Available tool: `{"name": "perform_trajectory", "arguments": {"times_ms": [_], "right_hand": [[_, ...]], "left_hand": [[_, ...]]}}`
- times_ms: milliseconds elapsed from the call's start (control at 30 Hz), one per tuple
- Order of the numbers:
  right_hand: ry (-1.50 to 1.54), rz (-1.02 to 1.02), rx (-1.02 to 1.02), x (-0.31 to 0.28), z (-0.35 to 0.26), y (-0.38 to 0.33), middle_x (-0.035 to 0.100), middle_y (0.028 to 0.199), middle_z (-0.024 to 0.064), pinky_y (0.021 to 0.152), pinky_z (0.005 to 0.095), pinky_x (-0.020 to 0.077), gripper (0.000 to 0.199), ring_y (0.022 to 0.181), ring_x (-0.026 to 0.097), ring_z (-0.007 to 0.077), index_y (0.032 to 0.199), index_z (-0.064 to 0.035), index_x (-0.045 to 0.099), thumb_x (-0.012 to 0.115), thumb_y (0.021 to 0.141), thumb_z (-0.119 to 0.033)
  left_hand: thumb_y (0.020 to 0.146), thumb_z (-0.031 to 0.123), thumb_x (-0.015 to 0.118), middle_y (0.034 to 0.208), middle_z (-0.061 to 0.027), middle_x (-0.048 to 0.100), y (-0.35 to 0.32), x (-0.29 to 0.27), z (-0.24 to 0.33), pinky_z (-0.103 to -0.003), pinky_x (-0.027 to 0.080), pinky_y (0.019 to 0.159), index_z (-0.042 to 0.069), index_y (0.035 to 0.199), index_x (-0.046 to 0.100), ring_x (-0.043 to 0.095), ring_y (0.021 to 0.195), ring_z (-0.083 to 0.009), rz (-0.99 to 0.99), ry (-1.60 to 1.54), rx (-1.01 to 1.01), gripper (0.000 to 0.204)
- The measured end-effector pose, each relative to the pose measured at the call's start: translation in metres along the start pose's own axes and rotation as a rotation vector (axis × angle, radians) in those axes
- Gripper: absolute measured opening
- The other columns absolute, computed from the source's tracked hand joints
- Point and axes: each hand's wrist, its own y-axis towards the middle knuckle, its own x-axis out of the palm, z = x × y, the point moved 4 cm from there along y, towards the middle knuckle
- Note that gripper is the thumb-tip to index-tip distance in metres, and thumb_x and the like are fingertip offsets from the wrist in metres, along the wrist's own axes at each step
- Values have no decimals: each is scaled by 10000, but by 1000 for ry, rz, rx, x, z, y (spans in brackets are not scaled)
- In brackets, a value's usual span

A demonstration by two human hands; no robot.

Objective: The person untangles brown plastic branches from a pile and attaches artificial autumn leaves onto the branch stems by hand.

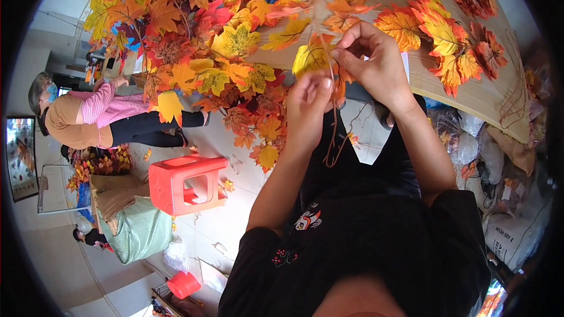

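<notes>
Over my lap, at the table's near edge, both hands work on a leaf garland (311,60) with a thin brown stem and yellow-orange artificial maple leaves. My left hand (306,104) is closed around the stem, thumb pointing up, and the stem's loose end (332,147) dangles below it in a loop. Higher up and to the right, my right hand (376,66) pinches the same stem between thumb and forefinger. Leaves partly hide behind the fingers. Just left of my left hand hangs a thick heap of red, orange and yellow artificial leaves (235,41).
More leaf sprays (440,35) lie on the wooden table (432,79) at right. Plastic bags (464,141) crowd below its right end. A red stool (167,188), a green sack (141,232) and a red bucket (183,285) stand at left. A co-worker (88,111) stands at far left.
</notes>
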Motion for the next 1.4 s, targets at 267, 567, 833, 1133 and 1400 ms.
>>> {"name": "perform_trajectory", "arguments": {"times_ms": [267,567,833,1133,1400], "right_hand": [[-216,-44,-113,6,-6,5,553,681,22,592,220,448,61,641,540,75,770,10,537,594,748,3],[-855,575,-222,-221,-18,29,656,749,39,617,227,461,183,693,596,80,907,-52,648,590,820,-202],[-1282,981,469,-417,40,-42,652,760,98,674,359,478,277,740,626,256,820,-121,691,654,686,-361],[-1163,829,503,-416,64,-9,637,867,132,733,383,475,232,831,603,302,828,-140,675,623,683,-313],[-1195,730,195,-392,39,22,639,805,110,692,381,475,178,777,607,294,842,-112,655,595,740,-245]], "left_hand": [[870,82,505,868,-70,568,-18,0,-11,-323,509,758,-6,966,518,580,832,-161,-203,150,-4,131],[878,119,506,866,-93,594,6,-9,4,-272,518,645,42,950,500,605,781,-182,-42,-160,-58,106],[882,139,507,868,-102,603,24,14,1,-234,488,632,54,966,495,604,738,-172,-21,-118,-137,119],[880,119,507,939,-100,582,24,16,-6,-233,476,716,30,1051,507,580,831,-161,-31,-153,-144,192],[875,115,515,987,-139,569,27,7,-6,-275,484,800,-11,1055,503,580,896,-213,12,-169,-126,220]]}}
